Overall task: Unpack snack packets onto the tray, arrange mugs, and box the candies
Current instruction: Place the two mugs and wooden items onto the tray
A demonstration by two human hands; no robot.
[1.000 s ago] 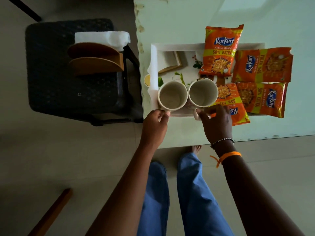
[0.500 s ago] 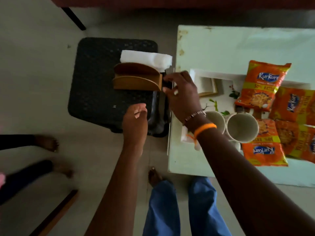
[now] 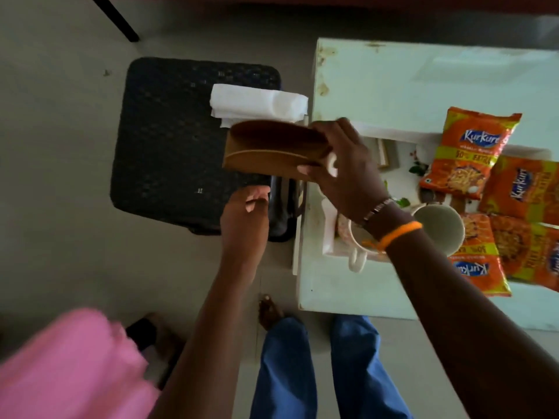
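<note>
Now your right hand (image 3: 341, 167) grips the brown box (image 3: 272, 149) by its right end, thumb under, fingers curled over the top — the box is lifted off the black stool (image 3: 181, 131), just left of the table (image 3: 393, 86) edge. Your left hand (image 3: 246, 216) hangs below the box, fingers loosely curled, holding nothing; it does not touch the box.

Landmark: the white tray (image 3: 328, 237) on the table.
- Two mugs on the tray's near side. One mug (image 3: 354, 243) is mostly hidden under your right wrist, its handle pointing toward you; the other mug (image 3: 438, 229) sits just right of it, open side up.
- Four orange Kurkure packets (image 3: 472, 152) lie across the tray's right part, overlapping each other and running past its right edge.
- Small framed card (image 3: 385, 152) at the tray's far side, partly hidden by your hand.

Left of the tray, on the stool: a folded white cloth (image 3: 257, 104), just behind the lifted box.

Pink blurred fabric (image 3: 69, 364) at lower left — too smeared to identify. Candies: cannot tell where they are.
</note>
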